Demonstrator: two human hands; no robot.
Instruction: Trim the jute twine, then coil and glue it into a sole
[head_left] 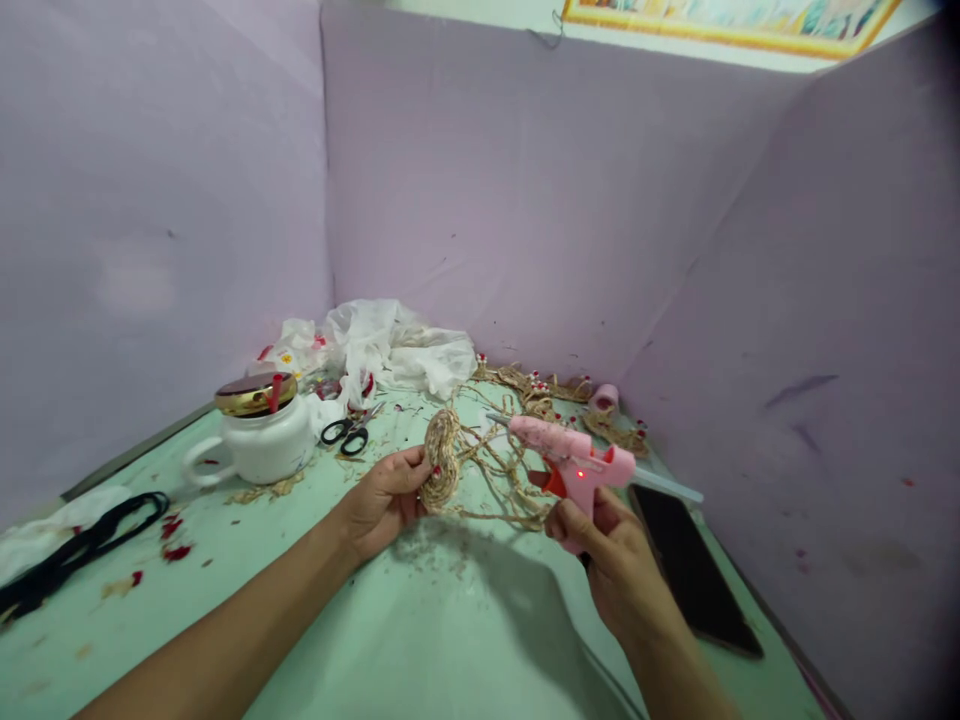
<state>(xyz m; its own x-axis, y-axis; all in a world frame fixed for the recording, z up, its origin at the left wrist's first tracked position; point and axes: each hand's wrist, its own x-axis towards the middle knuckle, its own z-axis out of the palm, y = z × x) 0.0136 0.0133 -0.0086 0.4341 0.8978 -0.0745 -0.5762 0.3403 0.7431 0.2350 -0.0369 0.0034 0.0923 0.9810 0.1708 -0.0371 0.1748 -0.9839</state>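
Note:
Between its thumb and fingers, my left hand (386, 500) pinches a coiled braided-cord piece (442, 460), tan in colour, with a small red spot low on it. A loose length of braided cord (499, 518) runs from the coil toward the right. My right hand (607, 540) is wrapped round the handle of a pink hot glue gun (574, 455) with a red trigger and a lit red light. The gun's nozzle points left toward the coil, a short way apart from it. More tan cord lies tangled on the table behind both hands.
Left stands a white mug (266, 445) with a gold lid; black-handled scissors (349, 432) lie beside it. White plastic bags (397, 345) fill the back. A dark phone (697, 570) lies right, near a pink roll (604, 399). Black cord (82, 545) rests at far left.

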